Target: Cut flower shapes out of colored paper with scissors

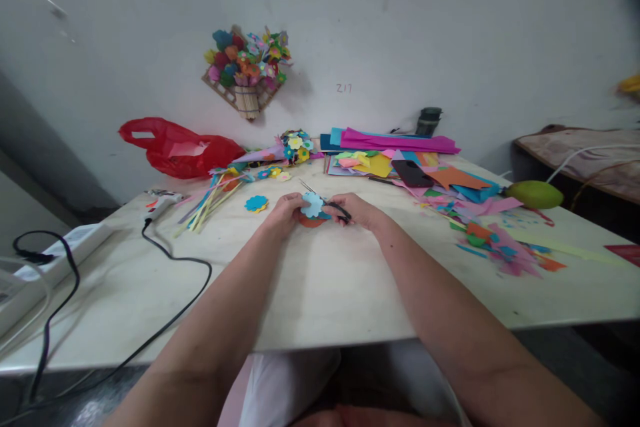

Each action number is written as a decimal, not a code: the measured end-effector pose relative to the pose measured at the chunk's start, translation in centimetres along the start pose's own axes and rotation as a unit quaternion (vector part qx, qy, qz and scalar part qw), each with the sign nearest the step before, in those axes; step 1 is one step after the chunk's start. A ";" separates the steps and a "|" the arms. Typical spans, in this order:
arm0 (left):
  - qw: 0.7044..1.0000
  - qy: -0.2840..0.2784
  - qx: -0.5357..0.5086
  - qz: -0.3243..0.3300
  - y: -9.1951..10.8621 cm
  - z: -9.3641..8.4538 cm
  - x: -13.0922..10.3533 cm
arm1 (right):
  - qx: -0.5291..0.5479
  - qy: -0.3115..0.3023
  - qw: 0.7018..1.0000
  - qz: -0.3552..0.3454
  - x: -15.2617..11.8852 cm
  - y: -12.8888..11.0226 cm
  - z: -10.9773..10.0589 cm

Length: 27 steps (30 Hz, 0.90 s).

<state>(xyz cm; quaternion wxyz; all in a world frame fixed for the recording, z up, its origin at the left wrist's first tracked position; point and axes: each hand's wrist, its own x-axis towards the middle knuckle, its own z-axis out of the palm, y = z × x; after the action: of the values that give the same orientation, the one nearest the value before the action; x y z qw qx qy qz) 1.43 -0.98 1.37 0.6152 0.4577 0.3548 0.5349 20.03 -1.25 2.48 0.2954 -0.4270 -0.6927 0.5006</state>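
My left hand pinches a light blue paper flower at its left edge, above the middle of the table. Under the flower, an orange paper piece and a bit of darker blue show. My right hand is closed around the black handles of a pair of scissors. The blades run behind the flower, and their tips come out at its upper left. Left of my hands, a blue paper flower lies on the table with yellow showing beneath it.
Paper strips, a glue gun with its cord and a red plastic bag are on the left. Stacked coloured sheets, a phone and paper scraps lie right. A power strip sits at the left edge.
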 end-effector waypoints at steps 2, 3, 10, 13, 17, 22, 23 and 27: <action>1.000 -0.001 0.002 0.001 0.0 0.0 0.0 | 0.001 0.008 1.000 -0.004 0.0 0.0 0.0; 1.000 -0.002 0.005 0.001 0.0 0.0 0.0 | 0.002 0.015 1.000 -0.006 0.0 0.0 0.0; 0.998 -0.023 0.056 -0.009 0.1 0.4 -0.3 | 0.069 0.089 0.993 -0.032 0.0 -0.2 -0.1; 0.997 -0.032 0.069 -0.009 0.0 0.4 -0.3 | 0.092 0.111 0.988 -0.046 -0.1 -0.4 -0.2; 0.995 -0.041 0.087 -0.013 -0.1 0.3 -0.3 | 0.123 0.121 0.983 -0.061 0.0 -0.4 -0.1; 0.991 -0.062 0.113 -0.039 -0.2 0.5 -0.3 | 0.149 0.113 0.980 -0.074 0.4 -0.2 0.3; 0.990 -0.064 0.118 -0.041 -0.2 0.5 -0.3 | 0.146 0.111 0.980 -0.073 0.4 -0.2 0.3; 0.989 -0.073 0.127 -0.036 -0.3 0.6 -0.3 | 0.130 0.110 0.983 -0.062 0.3 -0.4 0.6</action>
<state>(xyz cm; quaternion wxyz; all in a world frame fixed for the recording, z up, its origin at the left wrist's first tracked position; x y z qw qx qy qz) 2.02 -1.39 1.22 0.5951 0.5571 0.3902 0.4280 19.29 -1.26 2.64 0.4534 -0.3935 -0.6099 0.5173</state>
